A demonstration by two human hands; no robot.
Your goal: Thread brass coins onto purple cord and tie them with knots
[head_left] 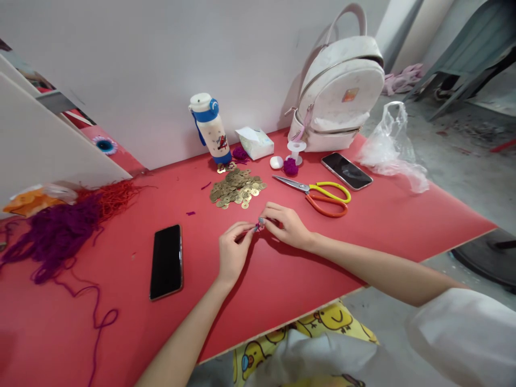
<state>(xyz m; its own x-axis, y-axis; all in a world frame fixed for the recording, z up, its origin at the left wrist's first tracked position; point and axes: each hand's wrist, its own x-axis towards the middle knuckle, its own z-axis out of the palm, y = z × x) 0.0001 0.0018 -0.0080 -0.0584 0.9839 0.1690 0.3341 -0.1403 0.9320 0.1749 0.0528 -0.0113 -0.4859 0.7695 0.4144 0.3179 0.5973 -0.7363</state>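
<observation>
My left hand [236, 248] and my right hand [288, 226] meet fingertip to fingertip just above the red tabletop [322, 274]. Both pinch a short piece of purple yarn [258, 227]; whether a coin sits in it is too small to tell. Beyond my fingers lies a heap of brass-coloured coins [236, 187], some with holes in the middle. Scissors [308, 188] with one yellow and one orange handle rest to the right of the heap, blades pointing left. A small purple yarn ball [291, 166] sits behind them.
A bottle [213, 131], tissue pack [257, 144], white spool [296, 152] and backpack [338, 97] stand along the wall. One phone [166, 262] lies left, another phone [346, 171] right, near a plastic bag [393, 148]. Tangled purple yarn [66, 234] and red strands [115, 200] fill the far left.
</observation>
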